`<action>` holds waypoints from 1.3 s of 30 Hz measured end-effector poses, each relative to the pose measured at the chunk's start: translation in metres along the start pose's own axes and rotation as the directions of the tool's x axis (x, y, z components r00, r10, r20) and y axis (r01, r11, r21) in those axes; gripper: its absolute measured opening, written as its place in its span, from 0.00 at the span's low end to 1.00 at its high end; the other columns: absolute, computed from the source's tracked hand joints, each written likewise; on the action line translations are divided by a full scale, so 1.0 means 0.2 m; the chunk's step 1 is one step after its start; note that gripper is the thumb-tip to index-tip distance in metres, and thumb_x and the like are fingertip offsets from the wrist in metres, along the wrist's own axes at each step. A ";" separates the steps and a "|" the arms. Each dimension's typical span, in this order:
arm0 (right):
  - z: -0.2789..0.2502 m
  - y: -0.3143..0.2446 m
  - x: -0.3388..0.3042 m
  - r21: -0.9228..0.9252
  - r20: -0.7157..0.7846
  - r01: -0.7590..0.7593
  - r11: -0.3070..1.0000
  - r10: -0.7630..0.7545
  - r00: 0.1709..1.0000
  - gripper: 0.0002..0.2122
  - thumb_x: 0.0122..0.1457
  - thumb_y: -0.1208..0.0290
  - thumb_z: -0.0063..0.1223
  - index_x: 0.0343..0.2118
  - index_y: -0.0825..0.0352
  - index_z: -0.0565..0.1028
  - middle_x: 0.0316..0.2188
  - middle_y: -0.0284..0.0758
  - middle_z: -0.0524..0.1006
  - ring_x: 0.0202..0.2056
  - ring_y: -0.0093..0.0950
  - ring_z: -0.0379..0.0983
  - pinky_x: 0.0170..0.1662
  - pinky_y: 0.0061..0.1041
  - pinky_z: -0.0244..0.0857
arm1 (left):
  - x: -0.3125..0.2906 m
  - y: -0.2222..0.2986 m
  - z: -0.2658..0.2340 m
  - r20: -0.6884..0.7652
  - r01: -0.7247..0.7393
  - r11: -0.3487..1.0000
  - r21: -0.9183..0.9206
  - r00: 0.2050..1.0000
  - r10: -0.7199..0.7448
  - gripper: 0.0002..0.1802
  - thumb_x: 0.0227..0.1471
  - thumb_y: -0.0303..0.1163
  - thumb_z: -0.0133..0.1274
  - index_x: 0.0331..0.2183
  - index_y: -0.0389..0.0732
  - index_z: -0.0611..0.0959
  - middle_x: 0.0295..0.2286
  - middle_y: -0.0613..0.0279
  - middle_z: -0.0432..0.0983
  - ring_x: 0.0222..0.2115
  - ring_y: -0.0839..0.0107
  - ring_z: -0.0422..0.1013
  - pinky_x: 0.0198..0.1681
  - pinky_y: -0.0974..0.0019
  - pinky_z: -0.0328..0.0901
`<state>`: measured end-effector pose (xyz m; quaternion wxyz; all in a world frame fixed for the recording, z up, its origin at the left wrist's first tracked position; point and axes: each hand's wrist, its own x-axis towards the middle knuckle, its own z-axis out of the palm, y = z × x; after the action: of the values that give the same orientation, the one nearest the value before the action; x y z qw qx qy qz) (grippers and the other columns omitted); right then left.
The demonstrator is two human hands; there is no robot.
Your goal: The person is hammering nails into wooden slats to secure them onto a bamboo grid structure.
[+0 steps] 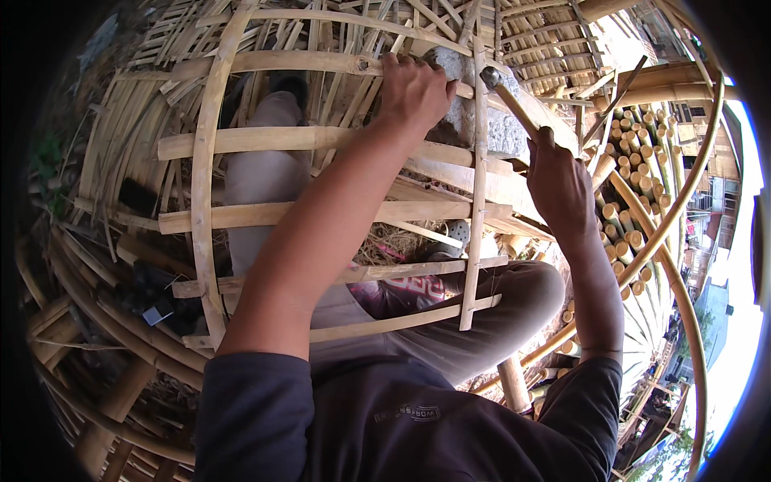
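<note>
Across my lap lies a frame of split bamboo slats (265,215), with several crosspieces joined to two long side strips. My left hand (415,95) is wrapped over one of the far crosspieces, close to the right side strip (479,161). In my right hand (560,183) is a hammer (514,103), gripped by its wooden handle. The hammer's metal head is beside the right side strip, near the far crosspiece; whether it touches the strip I cannot tell. Beneath that corner of the frame sits a grey stone block (502,132).
Cut bamboo poles (638,161) are stacked on the right, with long curved poles (683,201) crossing in front. Loose split strips (120,153) cover the ground at the left. A woven bamboo panel (550,40) lies at the back. Curved bamboo pieces (120,329) crowd the lower left.
</note>
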<state>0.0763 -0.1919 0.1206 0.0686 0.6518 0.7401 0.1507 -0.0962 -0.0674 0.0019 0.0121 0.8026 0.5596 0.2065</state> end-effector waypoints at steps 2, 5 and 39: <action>-0.05 -0.05 -0.03 0.066 -0.077 0.046 0.997 -0.041 0.996 0.09 0.66 0.67 0.43 0.38 0.68 0.67 0.14 0.43 0.75 0.16 0.42 0.76 0.17 0.37 0.71 | 0.01 -0.01 0.00 -0.008 -0.010 1.000 0.027 1.000 0.010 0.22 0.60 0.53 0.46 0.33 0.48 0.86 0.25 0.59 0.81 0.28 0.64 0.78 0.50 0.44 0.60; -0.02 -0.07 -0.05 0.128 -0.118 0.055 0.990 -0.040 0.992 0.08 0.67 0.67 0.43 0.39 0.67 0.67 0.15 0.44 0.75 0.16 0.43 0.75 0.16 0.40 0.69 | 0.00 -0.01 0.00 0.009 -0.012 0.998 0.060 1.000 0.012 0.23 0.61 0.53 0.43 0.33 0.49 0.86 0.24 0.59 0.81 0.29 0.65 0.78 0.49 0.45 0.60; 0.14 -0.02 -0.03 0.593 -0.215 -0.037 0.804 0.203 0.955 0.07 0.67 0.75 0.41 0.32 0.73 0.64 0.13 0.48 0.70 0.15 0.44 0.70 0.17 0.38 0.58 | -0.01 -0.02 0.03 -0.099 -0.003 1.000 0.023 0.995 0.005 0.22 0.60 0.51 0.45 0.30 0.47 0.86 0.22 0.59 0.80 0.28 0.65 0.77 0.50 0.46 0.58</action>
<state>0.0818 -0.1935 0.0920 -0.2450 0.6606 0.7096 0.0074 -0.0984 -0.0664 -0.0051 -0.0253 0.7926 0.5602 0.2395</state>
